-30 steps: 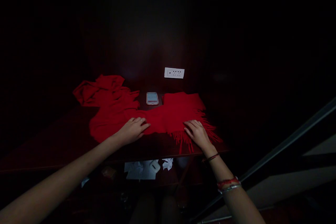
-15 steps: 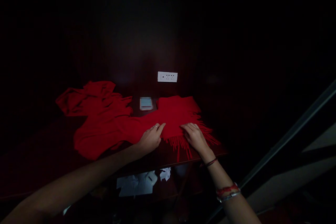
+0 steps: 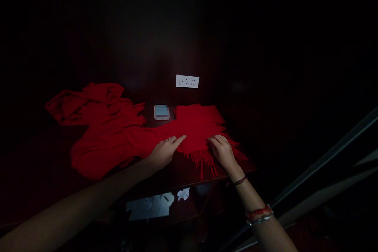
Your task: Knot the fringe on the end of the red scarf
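A red fringed scarf (image 3: 193,128) lies across the dark table, its right end folded into a flat stack with tassels hanging toward the front edge. My left hand (image 3: 163,151) rests on the near edge of its narrow middle stretch, one digit pointing right and the other fingers curled on the cloth. At the fringed right end, my right hand (image 3: 222,149) has its fingers bent together on the scarf beside the tassels; the fingertips are partly hidden. Leftward, the rest of the red cloth (image 3: 100,141) spreads out in loose, rumpled folds.
A small pale blue square item (image 3: 161,112), blurred out, lies behind the scarf. The back wall carries a white power socket (image 3: 187,81). Below the tabletop are white papers (image 3: 149,207) and a crumpled white piece (image 3: 183,194). Much of the surroundings is dark.
My left hand has slid a little left along the scarf. My right hand has moved slightly right, toward the tassels. The view has shifted somewhat.
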A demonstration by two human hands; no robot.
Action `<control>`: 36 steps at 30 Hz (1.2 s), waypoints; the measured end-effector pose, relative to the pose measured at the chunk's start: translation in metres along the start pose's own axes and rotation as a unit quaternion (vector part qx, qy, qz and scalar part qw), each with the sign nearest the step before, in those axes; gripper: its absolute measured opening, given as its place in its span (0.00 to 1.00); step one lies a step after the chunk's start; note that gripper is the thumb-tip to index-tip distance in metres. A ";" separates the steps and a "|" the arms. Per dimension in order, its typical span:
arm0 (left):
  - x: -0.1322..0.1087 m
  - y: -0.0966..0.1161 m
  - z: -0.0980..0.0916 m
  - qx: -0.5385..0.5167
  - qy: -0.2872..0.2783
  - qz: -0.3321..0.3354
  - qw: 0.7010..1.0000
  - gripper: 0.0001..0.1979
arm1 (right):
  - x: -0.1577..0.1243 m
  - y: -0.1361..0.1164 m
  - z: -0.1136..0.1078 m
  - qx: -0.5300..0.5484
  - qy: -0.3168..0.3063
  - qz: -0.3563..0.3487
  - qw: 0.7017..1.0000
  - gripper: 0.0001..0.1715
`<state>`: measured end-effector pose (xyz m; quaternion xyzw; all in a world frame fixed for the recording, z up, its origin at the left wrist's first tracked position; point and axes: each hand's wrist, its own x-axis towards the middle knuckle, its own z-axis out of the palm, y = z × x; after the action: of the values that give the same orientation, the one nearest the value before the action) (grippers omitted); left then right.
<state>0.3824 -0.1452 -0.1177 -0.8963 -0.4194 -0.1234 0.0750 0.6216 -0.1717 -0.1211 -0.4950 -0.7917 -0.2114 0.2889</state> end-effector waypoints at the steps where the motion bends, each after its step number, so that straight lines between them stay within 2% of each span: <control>1: -0.001 -0.001 -0.001 0.013 -0.004 0.002 1.000 0.36 | -0.001 0.001 0.000 0.004 0.009 0.004 1.000 0.13; 3: -0.002 -0.002 -0.003 0.036 -0.008 0.000 0.999 0.34 | -0.001 0.002 0.000 0.011 0.022 0.008 1.000 0.13; 9: 0.000 -0.001 -0.010 0.070 0.015 -0.010 0.997 0.16 | -0.001 0.003 0.000 0.000 0.016 0.012 1.000 0.12; 12: 0.000 -0.004 -0.014 0.074 0.027 -0.020 0.997 0.13 | 0.000 0.003 -0.001 -0.013 0.019 0.014 1.000 0.12; 19: -0.003 -0.003 -0.028 0.105 0.043 0.025 0.993 0.12 | -0.004 0.005 -0.005 -0.007 0.056 0.025 0.998 0.12; 26: -0.006 -0.001 -0.023 0.099 -0.039 0.082 0.991 0.12 | -0.007 0.007 -0.006 -0.002 -0.022 -0.011 1.000 0.13; 33: -0.005 -0.006 -0.030 0.119 0.017 0.067 0.991 0.12 | -0.009 0.007 -0.007 0.023 -0.014 0.002 1.000 0.12; 36: -0.006 -0.007 -0.026 0.114 -0.013 0.084 0.990 0.13 | -0.009 0.007 -0.007 0.035 -0.032 -0.003 0.999 0.11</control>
<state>0.3697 -0.1514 -0.0941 -0.9156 -0.3545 -0.0560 0.1811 0.6323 -0.1792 -0.1210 -0.4884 -0.8091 -0.1689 0.2798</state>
